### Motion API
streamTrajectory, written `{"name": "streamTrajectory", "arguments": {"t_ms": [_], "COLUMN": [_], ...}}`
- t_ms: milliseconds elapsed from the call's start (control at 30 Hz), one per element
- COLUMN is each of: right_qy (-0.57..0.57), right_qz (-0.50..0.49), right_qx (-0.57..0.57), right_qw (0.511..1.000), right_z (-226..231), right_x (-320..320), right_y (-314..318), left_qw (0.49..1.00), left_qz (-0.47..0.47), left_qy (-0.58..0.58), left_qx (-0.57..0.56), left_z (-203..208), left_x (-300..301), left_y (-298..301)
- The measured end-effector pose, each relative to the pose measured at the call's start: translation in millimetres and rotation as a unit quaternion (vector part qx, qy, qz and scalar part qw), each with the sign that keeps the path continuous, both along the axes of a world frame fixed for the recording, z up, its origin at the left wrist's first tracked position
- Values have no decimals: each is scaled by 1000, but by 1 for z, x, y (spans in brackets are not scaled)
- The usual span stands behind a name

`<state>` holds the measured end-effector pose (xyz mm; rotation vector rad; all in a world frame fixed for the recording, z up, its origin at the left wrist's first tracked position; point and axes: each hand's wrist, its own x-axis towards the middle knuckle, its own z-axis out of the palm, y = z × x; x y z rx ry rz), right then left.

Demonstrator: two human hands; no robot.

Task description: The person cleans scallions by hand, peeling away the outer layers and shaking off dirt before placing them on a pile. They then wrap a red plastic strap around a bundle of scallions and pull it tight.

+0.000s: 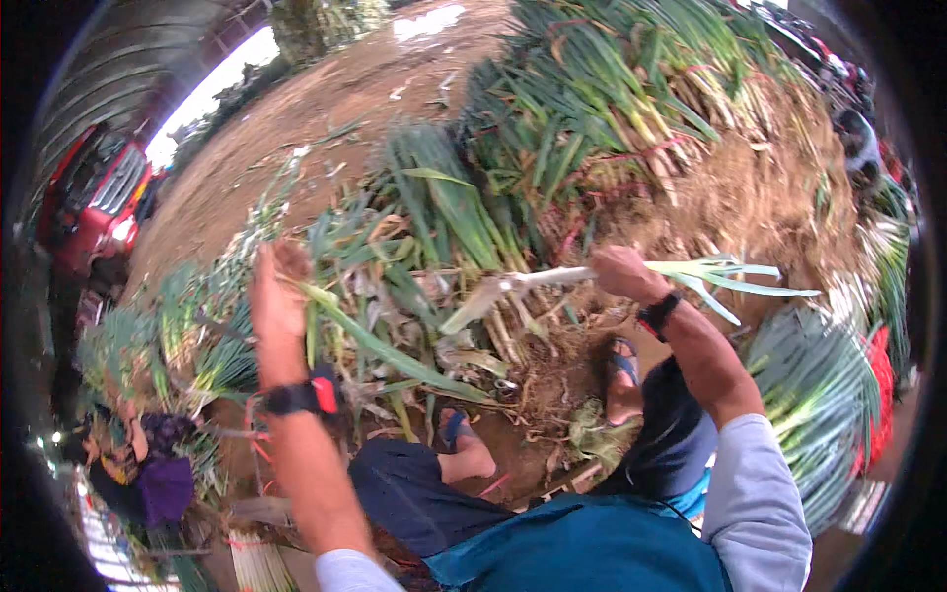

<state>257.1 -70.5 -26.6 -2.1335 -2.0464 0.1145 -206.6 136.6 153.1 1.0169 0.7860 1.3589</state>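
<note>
My right hand [627, 275] is closed around a long green onion [554, 278] in front of me. Its pale stalk points left, and its trimmed-looking green leaves fan out to the right of the fist. Raised at the left, my left hand [280, 296] is blurred, with its fingers curled on a long green onion leaf [385, 347]. That leaf slants down and right from the hand, apart from the stalk. Below and behind both hands lies a heap of loose green onions [434, 212] with dry, peeled leaves among them.
Tied bundles of green onions [602, 109] are piled at the far right. Another bundle [804, 395] lies by my right elbow, near a red bag [876, 400]. My sandalled feet [466, 446] stand by the heap. A person [148, 459] sits at left; a red vehicle [99, 197] is beyond.
</note>
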Motion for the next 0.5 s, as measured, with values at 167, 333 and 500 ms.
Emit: {"name": "streamTrajectory", "arguments": {"t_ms": [167, 333, 500], "right_qy": [-33, 26, -10], "right_qz": [-7, 44, 67], "right_qx": [-34, 16, 10], "right_qw": [999, 999, 998], "right_z": [33, 37, 31], "right_x": [-21, -48, -31], "right_y": [0, 10, 1], "left_qw": [614, 610, 519], "left_qz": [54, -222, -172], "left_qy": [720, 680, 642], "left_qx": [320, 342, 537], "left_z": [-8, -72, -100], "left_x": [74, 157, 139], "left_y": [-13, -95, -99]}}
